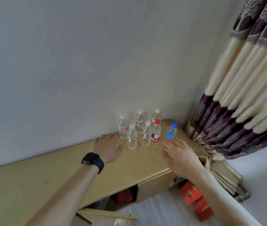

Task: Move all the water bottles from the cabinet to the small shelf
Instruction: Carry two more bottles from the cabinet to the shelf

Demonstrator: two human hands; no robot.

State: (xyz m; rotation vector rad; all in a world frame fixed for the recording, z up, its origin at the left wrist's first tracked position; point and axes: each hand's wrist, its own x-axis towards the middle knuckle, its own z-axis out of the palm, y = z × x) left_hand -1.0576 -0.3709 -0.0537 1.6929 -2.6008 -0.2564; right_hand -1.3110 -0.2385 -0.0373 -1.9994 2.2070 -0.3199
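Seven water bottles stand upright in a tight group on the far end of the yellow cabinet top [129, 167], close against the wall [97, 62]. Both hands are open and hold nothing. The left hand [107, 146] lies spread just left of the group, with its fingers near the front left bottle [132, 138]. The right hand [180, 156] reaches in from the right, its fingertips just short of the blue-capped bottle [171, 131].

The step in hand appears to be the first pickup; no bottle has left the cabinet as far as can be seen. Recommended procedure: take the outer bottles first. The blue-capped bottle stands apart from the rest and is free on all sides, so the right hand can close round its body cleanly. The front left bottle is open on its left side for the left hand. Grip each at the middle of the body and lift straight up before drawing back.

Hazards: the red-capped bottle [156, 132] and the white-capped bottle [146, 135] beside it stand nearly touching, and three more stand behind; a sideways sweep could topple them.

A tied curtain [237, 95] hangs just right of the cabinet end. Red boxes [192, 192] lie on the floor below. The small shelf is not in view.
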